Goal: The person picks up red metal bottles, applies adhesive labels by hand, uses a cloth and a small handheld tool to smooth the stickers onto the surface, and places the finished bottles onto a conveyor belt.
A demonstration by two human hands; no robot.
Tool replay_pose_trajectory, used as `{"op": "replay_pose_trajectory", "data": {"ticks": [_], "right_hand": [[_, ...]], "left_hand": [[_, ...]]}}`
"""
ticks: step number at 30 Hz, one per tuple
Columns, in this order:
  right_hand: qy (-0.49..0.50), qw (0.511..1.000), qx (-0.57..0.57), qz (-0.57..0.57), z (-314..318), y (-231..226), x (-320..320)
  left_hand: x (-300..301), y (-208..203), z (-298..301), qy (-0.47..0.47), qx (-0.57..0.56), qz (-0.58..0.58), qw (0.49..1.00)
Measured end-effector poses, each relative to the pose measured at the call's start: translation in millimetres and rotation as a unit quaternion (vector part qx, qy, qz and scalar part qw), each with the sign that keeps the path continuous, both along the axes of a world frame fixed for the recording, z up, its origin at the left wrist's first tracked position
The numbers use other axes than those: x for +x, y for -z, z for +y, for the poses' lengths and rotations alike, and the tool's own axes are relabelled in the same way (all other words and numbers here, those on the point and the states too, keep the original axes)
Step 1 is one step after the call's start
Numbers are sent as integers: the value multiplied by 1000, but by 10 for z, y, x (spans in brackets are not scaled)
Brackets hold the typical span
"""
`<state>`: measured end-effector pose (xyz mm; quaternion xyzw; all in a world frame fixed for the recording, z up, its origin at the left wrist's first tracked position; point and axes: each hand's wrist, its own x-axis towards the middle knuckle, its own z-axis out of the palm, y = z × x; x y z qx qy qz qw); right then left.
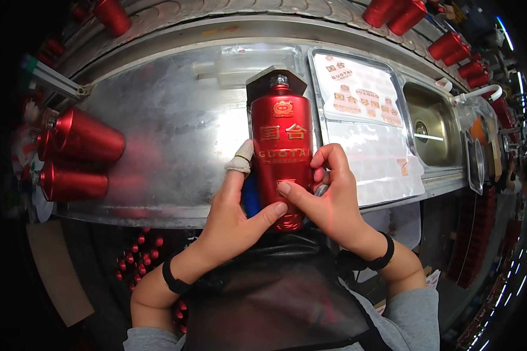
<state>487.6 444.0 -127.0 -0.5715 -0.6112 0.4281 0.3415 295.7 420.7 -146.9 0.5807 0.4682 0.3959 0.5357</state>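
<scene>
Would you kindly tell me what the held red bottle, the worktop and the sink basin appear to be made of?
Red bottle: probably glass with a shiny metallic coating; its clear-looking neck hints at this, though plastic is possible.
Worktop: seemingly stainless steel, given its grey, streaky sheen.
Sink basin: likely stainless steel too, smooth, with mirror-like highlights.

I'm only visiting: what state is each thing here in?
Held red bottle: gripped, front showing; capped or not, hard to tell.
Left hand: closed on its left side.
Right hand: closed on its right side.
Finger cover: worn on the left hand.
Label sheet: face up, printed labels showing.
Sink: uncovered.
Red bottles at left: on the metal table; upright or lying, unclear.
</scene>
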Motion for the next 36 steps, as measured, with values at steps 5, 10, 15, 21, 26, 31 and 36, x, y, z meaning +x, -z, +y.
{"op": "replay_pose_trajectory", "data": {"ticks": [5,10,15,21,26,31,36], "right_hand": [[0,1000,4,-2,35,56,-41],[2,997,-39,69,18,56,20],[-6,991,-83,105,-86,86,114],[-36,994,-51,84,-93,83,136],[-48,992,-53,104,-69,92,160],[-18,993,-75,94,-73,110,154],[-41,993,-57,99,-90,99,165]], "left_hand": [[-33,59,28,-18,29,-3,999],[-65,108,42,-2,35,-5,999],[-68,79,76,5,25,-12,1000],[-87,77,95,16,29,-15,999],[-75,64,113,20,37,-12,999],[39,9,199,17,-39,-64,997],[2,96,180,31,6,-61,998]]}}
